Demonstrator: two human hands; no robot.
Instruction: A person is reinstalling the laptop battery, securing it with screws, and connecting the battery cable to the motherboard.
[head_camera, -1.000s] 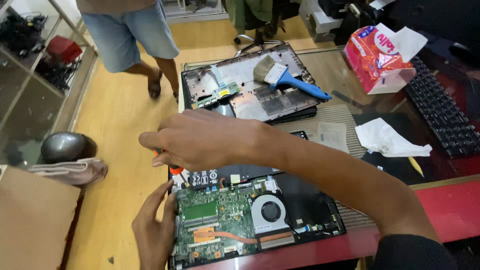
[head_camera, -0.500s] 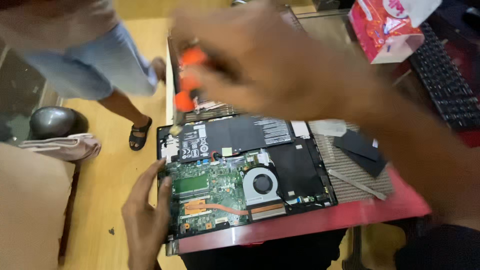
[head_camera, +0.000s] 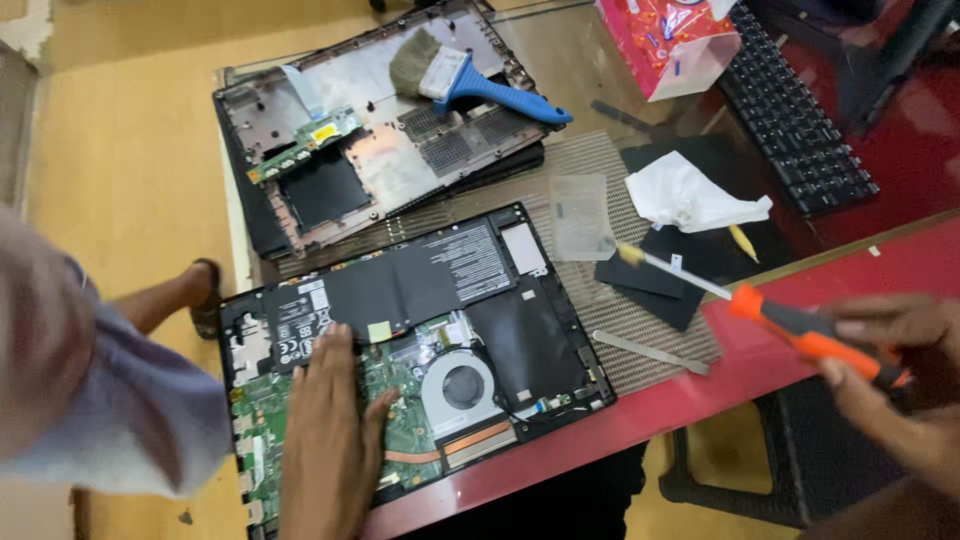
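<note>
Right hand (head_camera: 890, 375) grips screwdriver (head_camera: 770, 310), tip up-left; left hand (head_camera: 325, 440) flat on laptop (head_camera: 520, 340).

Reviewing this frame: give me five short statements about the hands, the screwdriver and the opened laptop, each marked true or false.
1. The left hand lies flat on the green circuit board of the opened laptop. True.
2. The right hand holds an orange-handled screwdriver. True.
3. The screwdriver's tip is set in a screw on the cooling fan. False: the tip is off to the laptop's right, over the dark pads on the table.
4. The blue-handled brush lies on the removed bottom cover. True.
5. The white tissue covers the laptop's battery. False: it lies on the table beside the keyboard.
</note>
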